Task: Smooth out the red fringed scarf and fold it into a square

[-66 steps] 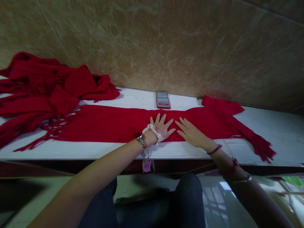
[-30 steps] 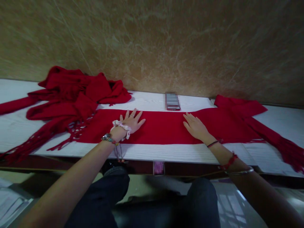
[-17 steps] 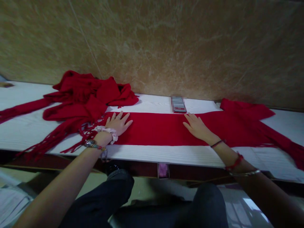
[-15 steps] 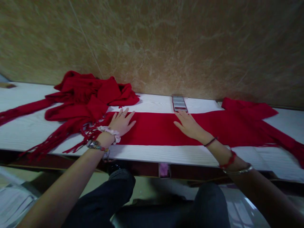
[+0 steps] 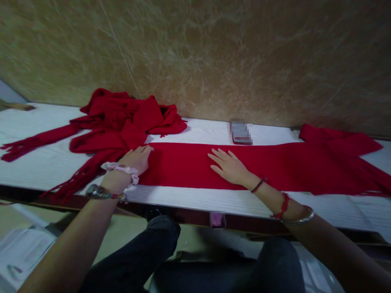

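A long red scarf [image 5: 186, 165] lies spread flat in a strip in front of me. My left hand [image 5: 139, 159] is at the strip's left end, its fingers bent and closed on the cloth near the far edge; the fingertips are partly hidden. Palm down on the middle of the strip rests my right hand [image 5: 229, 166], fingers spread and stretched out, gripping nothing. Beyond my left hand, a crumpled heap of red fringed scarves [image 5: 122, 118] reaches against the flat scarf. At the right, the strip runs into folded red cloth [image 5: 339, 138] and fringe.
The white wood-grain table [image 5: 189, 197] is narrow and backs onto a brown marbled wall [image 5: 195, 61]. A phone-like object [image 5: 240, 132], blurred out, lies behind the scarf. My legs [image 5: 146, 248] are below the front edge, and a white object [image 5: 24, 252] stands at lower left.
My left hand has slid left to the strip's end and its spread fingers have curled. My right hand has moved left over the cloth, still flat. The view has shifted slightly.
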The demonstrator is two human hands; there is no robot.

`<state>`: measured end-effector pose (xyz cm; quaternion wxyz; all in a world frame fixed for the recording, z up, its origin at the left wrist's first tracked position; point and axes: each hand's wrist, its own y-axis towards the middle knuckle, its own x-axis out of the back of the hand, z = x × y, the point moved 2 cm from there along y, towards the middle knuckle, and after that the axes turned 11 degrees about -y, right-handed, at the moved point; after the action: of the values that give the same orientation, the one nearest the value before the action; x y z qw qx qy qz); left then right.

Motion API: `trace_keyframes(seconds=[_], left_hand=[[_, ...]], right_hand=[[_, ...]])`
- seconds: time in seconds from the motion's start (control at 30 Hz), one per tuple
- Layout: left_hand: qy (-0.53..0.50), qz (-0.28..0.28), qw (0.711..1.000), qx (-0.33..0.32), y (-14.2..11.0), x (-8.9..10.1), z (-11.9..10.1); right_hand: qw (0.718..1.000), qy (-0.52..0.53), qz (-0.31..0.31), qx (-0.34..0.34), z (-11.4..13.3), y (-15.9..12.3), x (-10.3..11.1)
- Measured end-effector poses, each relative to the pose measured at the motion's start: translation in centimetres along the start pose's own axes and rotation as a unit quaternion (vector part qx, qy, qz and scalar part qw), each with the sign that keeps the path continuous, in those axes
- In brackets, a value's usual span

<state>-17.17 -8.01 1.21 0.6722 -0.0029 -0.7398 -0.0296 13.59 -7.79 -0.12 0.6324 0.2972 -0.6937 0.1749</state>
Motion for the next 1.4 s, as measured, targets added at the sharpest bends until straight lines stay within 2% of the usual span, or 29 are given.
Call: trace_keyframes(seconds=[0.03,0.1,0.2,0.27,0.3,0.37,0.5,0.6,0.7,0.77,0.83,0.9,0.97,1.07,1.27,1.4], left_hand=[[0.037,0.000,0.999,0.026,-0.5,0.3,-0.5],[0.090,0.002,0.996,0.020,-1.5,1.0,-2.9],[0.058,-0.062,0.994,-0.067,-2.2,1.2,-7.5],[0.019,-0.039,0.991,-0.126,-2.0,0.5,-9.1],[0.005,-0.009,0.993,-0.120,-1.7,-0.1,-9.0],[-0.004,0.032,0.997,-0.063,-1.1,-1.0,-7.6],[0.033,-0.004,0.995,0.093,-0.6,-1.1,-3.7],[0.040,-0.015,0.990,0.133,-0.8,-0.1,-2.9],[0.039,-0.019,0.993,0.114,-0.9,1.3,-3.2],[0.045,-0.056,0.993,0.092,-0.8,2.0,-3.5],[0.043,-0.091,0.994,0.044,-0.8,2.0,-4.3],[0.018,-0.074,0.996,-0.041,-0.8,1.0,-5.7],[-0.017,-0.014,0.994,-0.107,-1.1,-0.4,-7.1],[-0.035,0.040,0.993,-0.102,-1.6,-1.8,-8.2],[-0.029,0.055,0.994,-0.090,-1.6,-1.6,-7.8],[-0.028,0.076,0.993,-0.083,-1.4,-1.4,-7.9]], right_hand=[[1.000,0.001,0.001,-0.002,0.0,0.0,0.0],[1.000,0.002,0.002,-0.007,0.1,0.1,0.0],[1.000,0.001,0.005,-0.009,0.1,0.1,0.0],[1.000,0.002,0.004,-0.004,0.1,0.1,0.0],[1.000,0.002,0.003,-0.002,0.0,0.1,0.0],[1.000,0.002,-0.003,0.000,0.0,0.1,-0.1],[1.000,0.000,-0.013,0.003,0.0,0.0,-0.2],[1.000,0.000,-0.015,0.003,0.0,0.0,-0.2],[1.000,-0.001,-0.019,-0.004,0.1,0.0,-0.1],[1.000,0.001,-0.018,-0.006,0.2,0.0,-0.1],[1.000,0.007,-0.014,-0.007,0.2,0.0,0.0],[1.000,0.015,-0.014,-0.007,0.2,0.0,0.2],[0.999,0.021,-0.028,-0.002,0.3,-0.1,0.4],[0.999,0.022,-0.031,0.036,0.6,-0.4,0.6],[0.996,0.035,0.029,0.073,0.9,-0.8,0.9],[0.977,0.059,0.057,0.199,1.7,-1.1,1.5]])
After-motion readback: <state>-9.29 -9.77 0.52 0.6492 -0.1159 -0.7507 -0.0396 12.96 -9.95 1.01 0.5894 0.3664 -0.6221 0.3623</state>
